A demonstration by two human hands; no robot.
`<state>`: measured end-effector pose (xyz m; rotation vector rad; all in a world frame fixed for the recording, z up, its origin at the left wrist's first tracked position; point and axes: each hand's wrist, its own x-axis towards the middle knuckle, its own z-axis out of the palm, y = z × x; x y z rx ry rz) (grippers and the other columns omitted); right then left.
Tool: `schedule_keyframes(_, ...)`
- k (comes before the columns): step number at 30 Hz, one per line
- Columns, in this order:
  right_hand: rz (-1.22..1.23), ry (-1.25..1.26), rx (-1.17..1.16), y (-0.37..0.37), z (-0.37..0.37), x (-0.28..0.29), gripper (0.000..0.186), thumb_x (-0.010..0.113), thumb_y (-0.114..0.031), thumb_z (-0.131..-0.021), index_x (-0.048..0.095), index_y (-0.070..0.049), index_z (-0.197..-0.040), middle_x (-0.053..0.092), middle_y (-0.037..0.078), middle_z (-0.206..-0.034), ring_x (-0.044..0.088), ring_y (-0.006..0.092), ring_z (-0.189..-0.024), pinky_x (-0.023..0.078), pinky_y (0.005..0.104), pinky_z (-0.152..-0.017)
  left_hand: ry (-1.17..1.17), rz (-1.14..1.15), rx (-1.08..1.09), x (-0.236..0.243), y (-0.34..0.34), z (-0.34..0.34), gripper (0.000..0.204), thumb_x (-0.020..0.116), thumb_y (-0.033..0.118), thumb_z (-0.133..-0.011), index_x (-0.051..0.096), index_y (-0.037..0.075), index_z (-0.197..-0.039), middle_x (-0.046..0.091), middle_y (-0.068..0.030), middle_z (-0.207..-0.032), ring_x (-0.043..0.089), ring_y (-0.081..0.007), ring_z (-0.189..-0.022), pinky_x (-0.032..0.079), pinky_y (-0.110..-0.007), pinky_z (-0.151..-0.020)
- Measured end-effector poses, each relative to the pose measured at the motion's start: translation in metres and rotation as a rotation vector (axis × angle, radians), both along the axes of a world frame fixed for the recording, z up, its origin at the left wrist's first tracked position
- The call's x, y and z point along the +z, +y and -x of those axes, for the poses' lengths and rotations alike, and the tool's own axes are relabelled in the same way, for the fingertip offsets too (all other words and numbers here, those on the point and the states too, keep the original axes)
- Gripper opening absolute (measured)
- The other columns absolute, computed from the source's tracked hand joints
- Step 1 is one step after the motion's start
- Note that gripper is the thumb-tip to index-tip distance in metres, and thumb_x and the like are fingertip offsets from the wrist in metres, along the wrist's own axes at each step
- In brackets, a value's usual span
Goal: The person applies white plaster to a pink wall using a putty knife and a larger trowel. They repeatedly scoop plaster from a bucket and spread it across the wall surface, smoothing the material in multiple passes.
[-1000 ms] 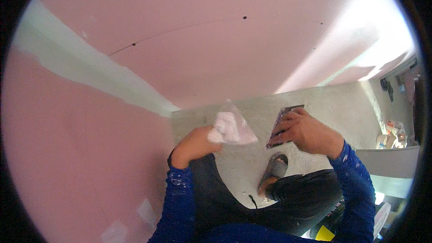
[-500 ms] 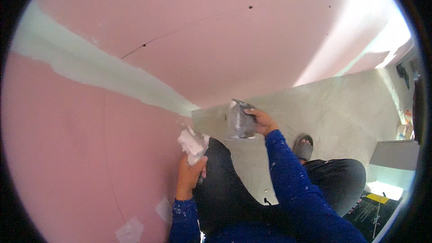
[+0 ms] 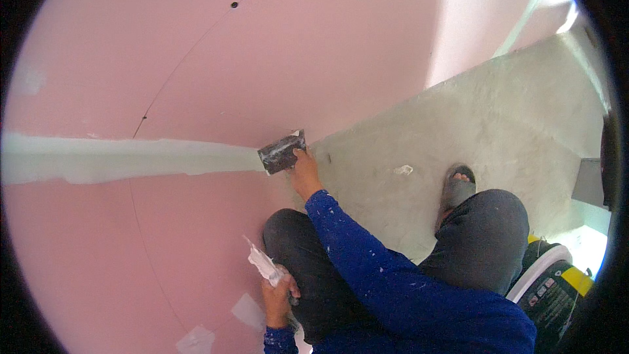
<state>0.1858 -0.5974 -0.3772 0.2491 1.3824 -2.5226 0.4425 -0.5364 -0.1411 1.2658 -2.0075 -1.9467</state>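
Observation:
My right hand grips a wide filling knife, its dark, white-smeared blade at the corner seam near the floor. A pale strip of joint compound runs along that corner between two pink wall boards. Lower down, beside my bent knee, my left hand is closed round a putty knife loaded with thick white compound. Its handle is mostly hidden in my fingers.
The concrete floor holds a small white blob. My sandalled foot stands on it. A black bucket with a white rim and yellow marking is beside me at the lower right. White patches dot the lower left board.
My right hand has moved left with the filling knife, from over the floor to the corner seam. My left hand has dropped lower with the loaded putty knife. The view has turned.

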Motion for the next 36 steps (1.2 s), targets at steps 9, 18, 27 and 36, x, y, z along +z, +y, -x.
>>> schedule_keyframes(9,0.227,-0.406,-0.048,-0.013,0.043,0.072,0.043,0.056,-0.015,-0.096,0.051,0.003,-0.134,0.061,0.022,-0.121,0.063,0.0318,-0.110,0.054,0.0425,-0.096,-0.073,0.051,-0.033,0.008,0.020,0.014,0.021,0.066,0.018,-0.094,0.054,0.004,-0.105,0.054,-0.0039,-0.066,0.052,-0.0139,-0.050,0.047,-0.029,-0.047)
schedule_keyframes(18,0.357,-0.490,-0.135,0.001,0.025,0.104,0.035,0.053,-0.010,-0.094,0.054,0.000,-0.128,0.062,0.016,-0.110,0.063,0.0278,-0.096,0.055,0.0412,-0.084,-0.023,-0.005,-0.048,-0.003,0.009,0.008,0.022,0.065,0.020,-0.095,0.054,0.005,-0.106,0.055,-0.0049,-0.066,0.052,-0.0145,-0.049,0.047,-0.029,-0.047)
schedule_keyframes(27,0.319,-0.447,-0.140,-0.012,0.040,0.068,0.052,0.051,-0.008,-0.096,0.046,-0.002,-0.148,0.061,0.021,-0.132,0.063,0.0340,-0.115,0.051,0.0411,-0.100,-0.053,-0.013,-0.022,-0.003,0.012,0.009,0.021,0.065,0.020,-0.094,0.054,0.006,-0.105,0.053,-0.0037,-0.067,0.052,-0.0144,-0.051,0.047,-0.029,-0.047)
schedule_keyframes(36,-0.211,0.031,-0.014,0.040,-0.001,0.071,0.047,0.056,-0.008,-0.096,0.057,-0.006,-0.143,0.064,0.023,-0.135,0.056,0.0391,-0.129,0.041,0.0446,-0.114,-0.024,-0.068,-0.016,-0.007,0.007,0.007,0.021,0.064,0.019,-0.095,0.053,0.006,-0.107,0.054,-0.0052,-0.068,0.053,-0.0153,-0.051,0.048,-0.030,-0.048)
